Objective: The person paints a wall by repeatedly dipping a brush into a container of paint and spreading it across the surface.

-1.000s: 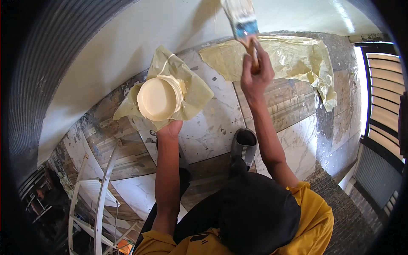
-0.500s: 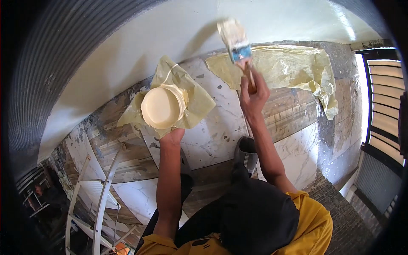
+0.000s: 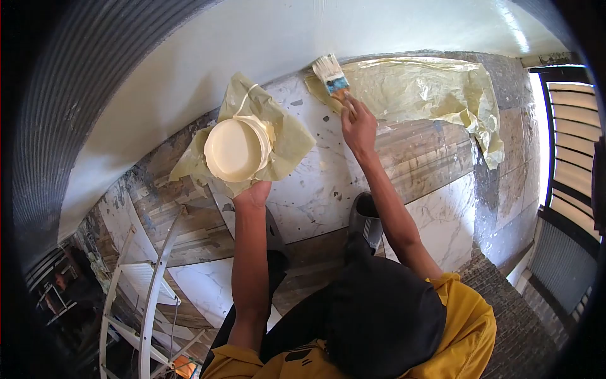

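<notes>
My right hand (image 3: 360, 129) is closed round the handle of a wide paintbrush (image 3: 332, 77), whose bristles are coated in cream paint and point up towards the wall. The brush overlaps the foot of the pale wall (image 3: 252, 44) in this view. On my left hand (image 3: 254, 194) rests a paint tub (image 3: 237, 150) holding cream paint. A yellowish plastic sheet (image 3: 287, 142) lies between the hand and the tub, its corners sticking out around it. A thin pale handle loops up from the tub's rim. The fingers of my left hand are hidden beneath the sheet and tub.
Along the wall's foot lies a crumpled yellowish plastic sheet (image 3: 410, 95) on the tiled floor (image 3: 315, 202). A white stepladder (image 3: 151, 297) stands at lower left. Bright light enters by a slatted door (image 3: 571, 145) on the right. My shoes (image 3: 368, 218) are on the tiles.
My right hand has brought the paintbrush down and to the left, away from higher on the wall. The left hand and paint tub have shifted slightly up and left.
</notes>
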Available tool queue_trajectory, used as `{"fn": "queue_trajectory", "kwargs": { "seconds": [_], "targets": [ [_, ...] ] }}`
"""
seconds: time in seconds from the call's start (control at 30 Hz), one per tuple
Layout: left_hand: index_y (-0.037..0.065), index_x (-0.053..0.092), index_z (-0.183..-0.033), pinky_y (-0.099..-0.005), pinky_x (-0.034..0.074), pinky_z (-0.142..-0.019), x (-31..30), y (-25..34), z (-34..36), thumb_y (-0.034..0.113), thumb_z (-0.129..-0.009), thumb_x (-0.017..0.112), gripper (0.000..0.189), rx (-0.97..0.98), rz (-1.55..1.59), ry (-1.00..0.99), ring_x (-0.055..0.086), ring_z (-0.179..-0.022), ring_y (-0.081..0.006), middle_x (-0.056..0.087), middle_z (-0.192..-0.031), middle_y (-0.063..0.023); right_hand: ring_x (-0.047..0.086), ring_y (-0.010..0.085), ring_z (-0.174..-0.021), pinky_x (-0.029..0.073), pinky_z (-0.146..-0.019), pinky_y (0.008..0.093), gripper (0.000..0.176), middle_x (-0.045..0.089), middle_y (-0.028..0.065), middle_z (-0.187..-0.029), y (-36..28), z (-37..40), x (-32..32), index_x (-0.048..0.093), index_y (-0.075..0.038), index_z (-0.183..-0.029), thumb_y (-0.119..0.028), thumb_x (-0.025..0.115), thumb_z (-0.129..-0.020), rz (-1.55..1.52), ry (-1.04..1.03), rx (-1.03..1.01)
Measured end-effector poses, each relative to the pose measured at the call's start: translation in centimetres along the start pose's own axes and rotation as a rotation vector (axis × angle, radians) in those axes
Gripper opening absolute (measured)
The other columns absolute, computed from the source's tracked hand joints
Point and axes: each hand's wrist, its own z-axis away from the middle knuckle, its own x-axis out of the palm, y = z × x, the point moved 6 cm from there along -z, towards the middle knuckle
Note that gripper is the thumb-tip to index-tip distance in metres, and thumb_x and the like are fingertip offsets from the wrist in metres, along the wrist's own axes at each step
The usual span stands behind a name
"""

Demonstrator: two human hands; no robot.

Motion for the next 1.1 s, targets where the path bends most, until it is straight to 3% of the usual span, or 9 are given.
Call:
{"fn": "queue_trajectory", "kwargs": {
  "seconds": [0.17, 0.27, 0.43, 0.53, 0.6, 0.63, 0.7, 0.83, 1.1],
  "targets": [
    [0.008, 0.043, -0.134, -0.0443, 0.031, -0.11, -0.4, 0.3, 0.0, 0.045, -0.088, 0.055, 0.059, 0.011, 0.014, 0.004, 0.043, -0.127, -0.0277, 0.046, -0.137, -0.0094, 0.064, 0.0273, -0.073, 0.05, -0.065, 0.0321, 0.032, 0.066, 0.0148, -0.089, -5.6, -0.9, -6.3, 0.061, -0.001, -0.114, -0.003, 0.061, -0.083, -0.252, 0.315, -0.204],
    [0.008, 0.043, -0.134, -0.0448, 0.031, -0.11, -1.0, 0.3, 0.3, 0.044, -0.088, 0.055, 0.06, -0.011, -0.004, 0.023, 0.042, -0.128, -0.0283, 0.045, -0.138, -0.0096, 0.064, 0.0278, -0.074, 0.049, -0.066, 0.0313, 0.031, 0.066, 0.0162, -0.09, -7.5, -4.0, -6.5, 0.061, 0.0, -0.113, -0.004, 0.061, -0.083, -0.282, 0.254, -0.126],
    [0.007, 0.042, -0.134, -0.045, 0.032, -0.109, 0.0, -0.2, 0.0, 0.043, -0.089, 0.054, 0.059, -0.027, 0.064, 0.003, 0.042, -0.127, -0.0284, 0.045, -0.138, -0.01, 0.062, 0.0302, -0.069, 0.049, -0.061, 0.036, 0.034, 0.062, 0.015, -0.085, -2.2, -3.5, -0.9, 0.06, -0.007, -0.117, -0.006, 0.06, -0.082, -0.143, 0.251, -0.193],
    [0.007, 0.043, -0.134, -0.0449, 0.032, -0.109, -0.8, 0.0, 0.1, 0.043, -0.088, 0.055, 0.059, -0.056, 0.096, -0.03, 0.042, -0.128, -0.0283, 0.045, -0.138, -0.01, 0.059, 0.0206, -0.056, 0.045, -0.051, 0.0296, 0.025, 0.063, 0.0142, -0.079, 0.7, 0.0, -0.7, 0.061, -0.001, -0.11, -0.009, 0.057, -0.087, -0.15, 0.221, -0.171],
    [0.007, 0.043, -0.134, -0.0448, 0.032, -0.109, -1.4, 0.3, 0.2, 0.042, -0.088, 0.055, 0.059, -0.048, 0.098, -0.001, 0.042, -0.128, -0.0281, 0.045, -0.138, -0.0099, 0.05, 0.0124, -0.046, 0.037, -0.04, 0.025, 0.026, 0.059, 0.0086, -0.072, 5.1, 1.9, 0.2, 0.056, -0.003, -0.115, -0.013, 0.049, -0.091, -0.596, 0.049, 0.384],
    [0.007, 0.043, -0.134, -0.0447, 0.032, -0.109, -1.7, 0.3, 0.4, 0.042, -0.088, 0.056, 0.059, -0.041, 0.102, 0.027, 0.041, -0.128, -0.028, 0.045, -0.138, -0.0098, 0.05, 0.0124, -0.046, 0.037, -0.04, 0.025, 0.026, 0.059, 0.0086, -0.072, 4.5, 1.8, -0.7, 0.056, -0.003, -0.115, -0.013, 0.049, -0.091, -0.593, 0.043, 0.392],
    [0.007, 0.043, -0.134, -0.0446, 0.032, -0.109, -1.6, 0.0, 0.4, 0.043, -0.088, 0.056, 0.06, -0.039, 0.092, 0.031, 0.041, -0.128, -0.0278, 0.045, -0.138, -0.0097, 0.041, 0.0056, -0.043, 0.027, -0.032, 0.0198, 0.028, 0.053, 0.0032, -0.067, 4.4, 1.5, -1.7, 0.051, -0.005, -0.118, -0.016, 0.044, -0.094, -1.02, 0.019, 0.693],
    [0.008, 0.043, -0.134, -0.0447, 0.031, -0.109, -1.5, -0.5, 0.0, 0.044, -0.087, 0.058, 0.061, -0.074, 0.112, -0.027, 0.041, -0.128, -0.0275, 0.045, -0.138, -0.0092, 0.039, 0.0063, -0.04, 0.025, -0.03, 0.0186, 0.028, 0.051, 0.0034, -0.067, 3.1, -0.7, -2.5, 0.049, -0.003, -0.116, -0.019, 0.042, -0.094, -1.1, -0.147, 0.852],
    [0.009, 0.044, -0.133, -0.0441, 0.032, -0.109, -0.5, -0.5, -0.5, 0.046, -0.087, 0.057, 0.061, -0.02, 0.013, 0.028, 0.043, -0.127, -0.0268, 0.047, -0.136, -0.0089, 0.037, 0.0043, -0.041, 0.024, -0.03, 0.0178, 0.024, 0.05, 0.0037, -0.067, 3.8, -3.2, 0.6, 0.049, -0.003, -0.114, -0.016, 0.041, -0.095, -1.119, -0.239, 0.869]
  ]
}}
